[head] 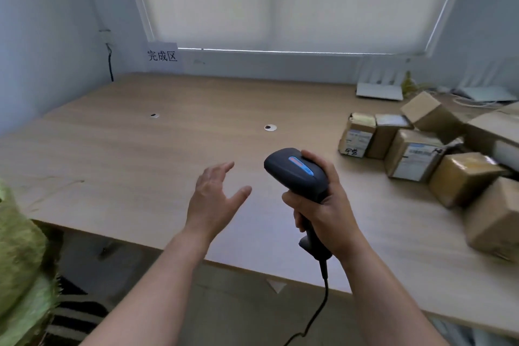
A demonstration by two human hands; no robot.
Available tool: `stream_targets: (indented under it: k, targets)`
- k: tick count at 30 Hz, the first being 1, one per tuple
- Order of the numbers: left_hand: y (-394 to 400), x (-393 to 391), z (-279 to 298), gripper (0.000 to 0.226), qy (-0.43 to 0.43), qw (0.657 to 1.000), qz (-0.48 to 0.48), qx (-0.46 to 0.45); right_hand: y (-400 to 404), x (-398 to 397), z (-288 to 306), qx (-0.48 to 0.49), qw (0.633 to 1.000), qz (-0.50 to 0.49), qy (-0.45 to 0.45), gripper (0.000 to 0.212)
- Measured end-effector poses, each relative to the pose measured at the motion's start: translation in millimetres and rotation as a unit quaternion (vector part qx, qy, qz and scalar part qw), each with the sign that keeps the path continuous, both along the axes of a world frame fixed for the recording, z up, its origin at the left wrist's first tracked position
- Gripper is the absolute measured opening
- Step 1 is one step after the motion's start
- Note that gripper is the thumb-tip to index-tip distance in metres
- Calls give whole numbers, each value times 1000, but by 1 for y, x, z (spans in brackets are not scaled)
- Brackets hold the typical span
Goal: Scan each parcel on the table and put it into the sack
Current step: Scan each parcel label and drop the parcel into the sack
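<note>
Reading from the far wall first, a white paper sign (162, 55) taped below the window carries three black Chinese characters, 完成区. Several of the cardboard parcels (412, 159) heaped at the right of the table bear white printed shipping labels, but the print is too blurred to read; one label on the leftmost box has a handwritten black scrawl at its foot. The scanner (297, 173) shows a glowing blue strip with a small red patch on its top, the marking there illegible. The table (140, 154) is pale wood with two small round white discs set in its top, and it runs up to pale blue-grey walls under a drawn white roller blind (295, 0). Two white routers (379, 90) with upright antennas stand at the far right, and a black cable hangs from a wall socket at the far left. A green woven sack (22, 255) sits at the near left edge, below table height. The left hand (216, 196) hovers over the table, empty, fingers spread and relaxed. The right hand (325, 205) grips the black scanner by its handle, its cord trailing down toward the near edge.
</note>
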State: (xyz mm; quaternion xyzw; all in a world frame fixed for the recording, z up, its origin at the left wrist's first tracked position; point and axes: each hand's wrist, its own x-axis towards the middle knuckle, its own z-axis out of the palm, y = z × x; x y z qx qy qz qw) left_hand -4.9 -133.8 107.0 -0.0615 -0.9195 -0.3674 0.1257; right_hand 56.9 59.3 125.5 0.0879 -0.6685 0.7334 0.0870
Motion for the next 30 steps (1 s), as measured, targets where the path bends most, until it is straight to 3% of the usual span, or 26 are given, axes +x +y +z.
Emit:
stream_targets:
  k: [15, 30]
  targets:
    - [167, -64, -7, 63, 18, 988, -153, -26, 147, 0, -11, -1, 987, -163, 6, 67]
    - [276, -216, -4, 67, 6, 959, -276, -70, 223, -124, -16, 21, 965, -261, -21, 67]
